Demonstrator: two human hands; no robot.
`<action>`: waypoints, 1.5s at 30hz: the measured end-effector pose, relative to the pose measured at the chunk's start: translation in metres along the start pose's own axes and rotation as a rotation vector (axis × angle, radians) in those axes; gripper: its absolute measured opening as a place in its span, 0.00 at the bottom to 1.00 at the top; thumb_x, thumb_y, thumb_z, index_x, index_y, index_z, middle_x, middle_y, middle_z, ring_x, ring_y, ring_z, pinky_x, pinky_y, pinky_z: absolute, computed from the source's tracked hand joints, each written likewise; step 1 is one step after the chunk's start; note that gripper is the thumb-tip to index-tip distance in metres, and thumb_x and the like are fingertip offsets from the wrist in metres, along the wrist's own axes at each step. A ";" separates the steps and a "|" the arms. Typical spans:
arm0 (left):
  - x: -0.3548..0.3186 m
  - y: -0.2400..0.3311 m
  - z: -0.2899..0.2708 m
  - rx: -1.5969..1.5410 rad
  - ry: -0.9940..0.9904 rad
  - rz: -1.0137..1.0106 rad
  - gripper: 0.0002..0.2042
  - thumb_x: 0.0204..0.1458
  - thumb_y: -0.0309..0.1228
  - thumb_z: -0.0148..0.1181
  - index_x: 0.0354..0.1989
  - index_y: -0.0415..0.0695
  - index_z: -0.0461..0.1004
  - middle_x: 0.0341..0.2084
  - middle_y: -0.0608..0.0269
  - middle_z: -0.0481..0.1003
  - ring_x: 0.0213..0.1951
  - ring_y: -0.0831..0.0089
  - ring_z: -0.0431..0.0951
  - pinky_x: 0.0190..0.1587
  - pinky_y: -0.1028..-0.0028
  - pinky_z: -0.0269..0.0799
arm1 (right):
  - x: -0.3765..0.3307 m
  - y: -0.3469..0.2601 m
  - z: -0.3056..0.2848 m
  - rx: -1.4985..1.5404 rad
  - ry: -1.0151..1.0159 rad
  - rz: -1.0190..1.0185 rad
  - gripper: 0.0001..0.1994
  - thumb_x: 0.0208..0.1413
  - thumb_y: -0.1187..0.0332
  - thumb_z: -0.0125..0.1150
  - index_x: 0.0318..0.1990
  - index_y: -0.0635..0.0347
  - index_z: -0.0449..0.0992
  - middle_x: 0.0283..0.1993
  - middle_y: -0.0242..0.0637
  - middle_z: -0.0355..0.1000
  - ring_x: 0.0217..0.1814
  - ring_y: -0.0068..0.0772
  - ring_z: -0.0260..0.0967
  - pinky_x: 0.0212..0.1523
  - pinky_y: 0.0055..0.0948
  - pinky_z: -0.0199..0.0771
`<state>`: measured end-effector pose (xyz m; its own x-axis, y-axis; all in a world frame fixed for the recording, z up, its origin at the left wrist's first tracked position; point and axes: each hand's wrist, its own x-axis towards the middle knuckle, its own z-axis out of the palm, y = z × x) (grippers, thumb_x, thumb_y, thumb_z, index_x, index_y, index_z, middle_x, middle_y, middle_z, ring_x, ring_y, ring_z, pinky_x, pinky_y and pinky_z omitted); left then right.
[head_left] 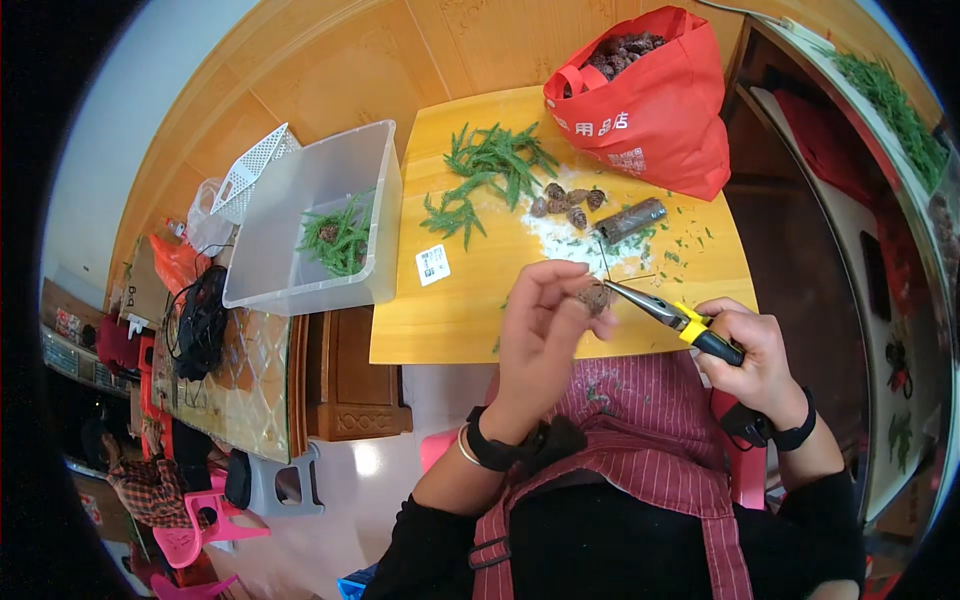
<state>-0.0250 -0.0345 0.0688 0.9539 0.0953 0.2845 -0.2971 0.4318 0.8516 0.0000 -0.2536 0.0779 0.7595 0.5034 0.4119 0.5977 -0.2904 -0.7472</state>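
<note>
Striped apron [640,440] is lying below our two-handed grip.
Our left hand [545,335] is pinching a pinecone [594,296]; our right hand [752,350] is holding yellow-and-black pliers [665,312], their long axis slanting up-left, tips pointing at the pinecone. Beyond our grip, a red bag [660,140] and a white label [432,265] are bearing print.

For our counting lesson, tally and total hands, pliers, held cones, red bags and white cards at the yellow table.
Left hand, right hand: 2
Pliers: 1
Held cone: 1
Red bag: 1
White card: 1
Total: 6
</note>
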 end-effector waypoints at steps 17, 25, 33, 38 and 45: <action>0.001 -0.013 -0.010 0.578 -0.069 0.410 0.12 0.48 0.14 0.50 0.41 0.37 0.63 0.34 0.55 0.70 0.34 0.71 0.73 0.38 0.76 0.70 | -0.001 -0.004 0.002 -0.071 0.018 0.052 0.08 0.35 0.76 0.59 0.19 0.65 0.64 0.26 0.45 0.68 0.23 0.32 0.66 0.23 0.23 0.62; 0.002 -0.008 -0.017 -0.059 -0.075 -0.195 0.10 0.49 0.16 0.52 0.41 0.37 0.66 0.31 0.59 0.72 0.30 0.76 0.73 0.35 0.78 0.70 | -0.001 -0.001 0.003 -0.095 0.014 0.025 0.09 0.35 0.76 0.59 0.18 0.66 0.63 0.26 0.45 0.68 0.23 0.33 0.66 0.22 0.24 0.62; 0.002 -0.022 -0.015 0.540 -0.042 0.365 0.13 0.45 0.12 0.55 0.39 0.35 0.65 0.37 0.57 0.67 0.38 0.75 0.72 0.42 0.79 0.69 | -0.001 -0.004 0.002 -0.056 -0.029 0.128 0.08 0.36 0.74 0.59 0.20 0.66 0.65 0.24 0.43 0.67 0.26 0.36 0.67 0.29 0.25 0.65; 0.003 -0.021 -0.012 0.307 0.061 0.211 0.11 0.46 0.14 0.55 0.38 0.36 0.64 0.37 0.58 0.67 0.38 0.76 0.72 0.41 0.80 0.69 | -0.001 -0.001 -0.004 0.009 -0.034 0.143 0.07 0.40 0.72 0.58 0.24 0.66 0.68 0.24 0.42 0.68 0.33 0.39 0.68 0.39 0.28 0.66; 0.002 -0.017 -0.013 0.238 0.111 0.004 0.14 0.49 0.18 0.53 0.46 0.35 0.65 0.41 0.59 0.70 0.41 0.77 0.71 0.41 0.79 0.69 | -0.007 0.037 -0.027 -0.451 0.058 0.396 0.10 0.49 0.68 0.55 0.28 0.68 0.65 0.27 0.47 0.64 0.33 0.43 0.63 0.34 0.33 0.62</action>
<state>-0.0177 -0.0298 0.0493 0.9477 0.1996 0.2491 -0.2897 0.2097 0.9339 0.0237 -0.2897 0.0609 0.9518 0.2449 0.1848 0.3067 -0.7694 -0.5603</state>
